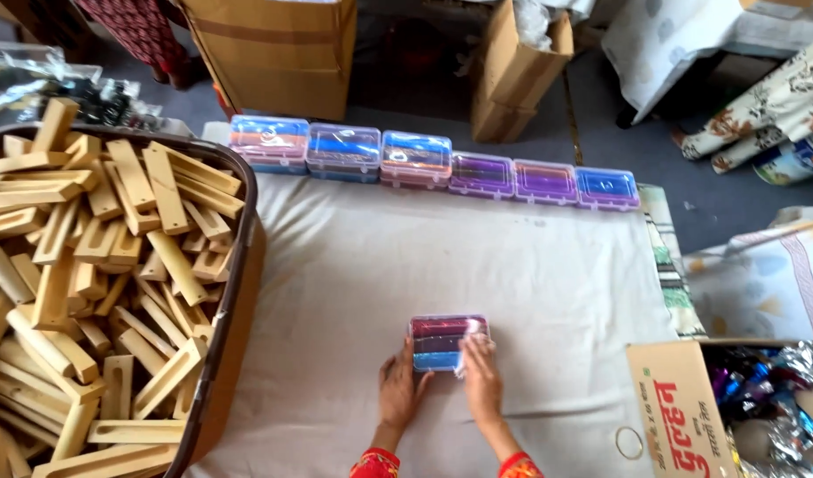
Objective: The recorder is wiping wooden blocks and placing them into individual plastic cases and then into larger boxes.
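Note:
A small clear plastic box [443,336] with red, purple and blue contents lies on the white cloth [353,283] in front of me. My left hand [399,386] rests against its near left corner, fingers together on the box's side. My right hand [481,376] presses on its near right corner, fingertips on the lid. Both hands hold the box flat on the cloth. Red sleeve cuffs show at both wrists.
A row of several similar clear boxes [424,161] lines the cloth's far edge. A large brown tub [234,292] heaped with wooden pieces sits at left. An open cardboard box [681,407] with shiny wrappers stands at right, a ring [628,442] beside it. Cartons stand behind.

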